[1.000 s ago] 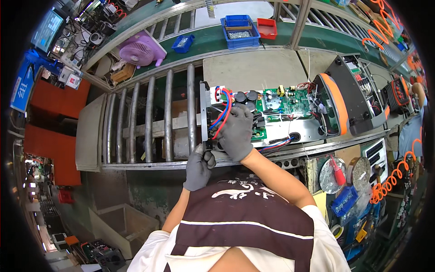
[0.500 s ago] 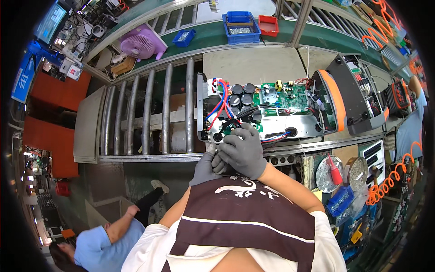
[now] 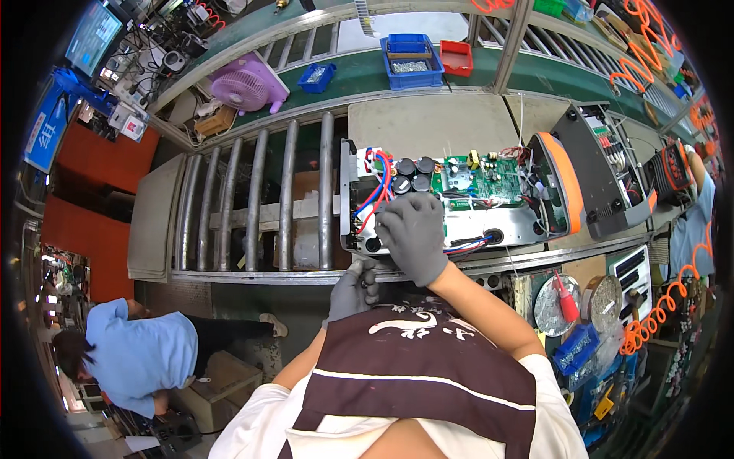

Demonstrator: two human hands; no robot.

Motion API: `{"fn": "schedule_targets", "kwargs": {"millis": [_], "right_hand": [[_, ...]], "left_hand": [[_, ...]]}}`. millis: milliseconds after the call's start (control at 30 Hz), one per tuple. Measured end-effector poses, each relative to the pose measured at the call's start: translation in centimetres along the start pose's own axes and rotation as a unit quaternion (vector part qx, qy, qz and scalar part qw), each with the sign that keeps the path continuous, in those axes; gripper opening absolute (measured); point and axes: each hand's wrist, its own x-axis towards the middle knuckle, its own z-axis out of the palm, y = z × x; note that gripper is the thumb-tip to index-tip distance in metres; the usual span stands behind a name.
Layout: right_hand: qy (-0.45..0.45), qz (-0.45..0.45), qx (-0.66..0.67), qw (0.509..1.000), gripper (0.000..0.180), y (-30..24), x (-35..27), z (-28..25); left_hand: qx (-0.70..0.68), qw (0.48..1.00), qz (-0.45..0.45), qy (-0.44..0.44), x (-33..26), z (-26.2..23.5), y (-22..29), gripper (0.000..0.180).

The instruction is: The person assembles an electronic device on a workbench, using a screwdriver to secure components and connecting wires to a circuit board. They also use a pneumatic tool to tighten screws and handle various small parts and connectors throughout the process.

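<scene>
An opened electronic unit [image 3: 478, 222] lies on the bench before me, with an orange-edged end panel at its right. It holds a green circuit board [image 3: 489, 182], black round capacitors [image 3: 413, 174] and red and blue wires [image 3: 380, 180]. My right hand [image 3: 414, 239], in a grey glove, reaches over the unit's near left part. Its fingers are bent down among the wires; what they grip is hidden. My left hand [image 3: 354, 292], also gloved, is closed just below the bench edge, close to my apron. Nothing I can name shows in it.
Metal rollers [image 3: 289, 195] run left of the unit. Another open unit [image 3: 604, 168] stands to its right. Beyond are a blue parts bin [image 3: 413, 63], a red bin [image 3: 456, 57] and a purple fan [image 3: 246, 86]. A co-worker [image 3: 141, 356] is behind at lower left.
My hands have come apart: the right moved forward over the wires, the left drew back slightly toward me. The co-worker at lower left has shifted, and the view has moved a little.
</scene>
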Motion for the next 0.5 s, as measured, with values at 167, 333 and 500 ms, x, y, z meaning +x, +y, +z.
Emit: {"fn": "schedule_targets", "kwargs": {"millis": [167,333,500], "right_hand": [[-0.053,0.008,-0.051,0.997,0.018,0.3,1.9,3.3],[-0.012,0.016,-0.002,1.0,0.019,0.8,2.5,3.3],[-0.031,0.053,-0.035,0.997,0.016,2.4,-0.3,10.2]], "left_hand": [[-0.05,0.993,0.073,0.071,1.3,-2.4,1.5,0.018],[-0.009,0.986,0.164,0.012,2.3,-0.6,2.9,0.017],[0.162,0.97,0.157,-0.091,2.7,2.7,3.0,0.019]]}}
